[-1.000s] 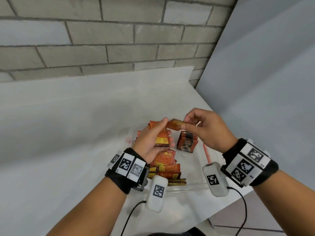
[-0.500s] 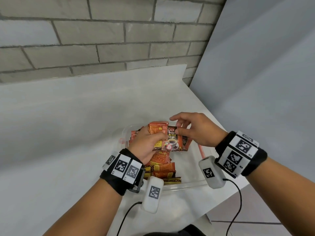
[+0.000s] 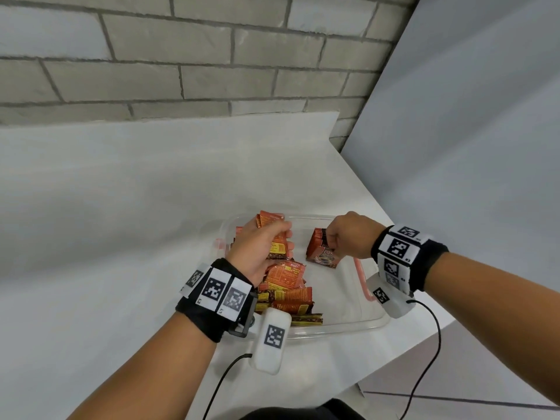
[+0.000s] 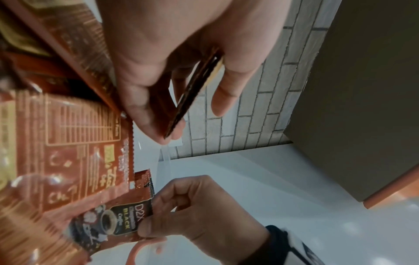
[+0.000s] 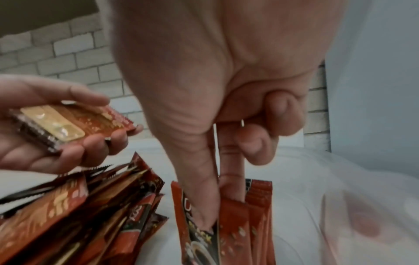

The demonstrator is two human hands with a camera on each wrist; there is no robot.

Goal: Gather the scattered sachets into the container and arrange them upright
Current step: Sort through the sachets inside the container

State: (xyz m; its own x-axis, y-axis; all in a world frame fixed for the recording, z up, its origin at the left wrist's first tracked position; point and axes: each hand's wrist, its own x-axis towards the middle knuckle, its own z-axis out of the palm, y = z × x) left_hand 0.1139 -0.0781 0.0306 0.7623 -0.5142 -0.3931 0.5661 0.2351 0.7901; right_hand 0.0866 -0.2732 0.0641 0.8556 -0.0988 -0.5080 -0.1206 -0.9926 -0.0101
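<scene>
Two hands work inside the clear plastic container at lower centre: the right hand pinches the upright red-orange sachet stack, which I judge may topple once released, while the left hand curls round spare orange sachets.

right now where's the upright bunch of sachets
In the head view the upright bunch stands in the right half of the clear container, pinched by the right hand, apart from the loose pile on its left.
</scene>
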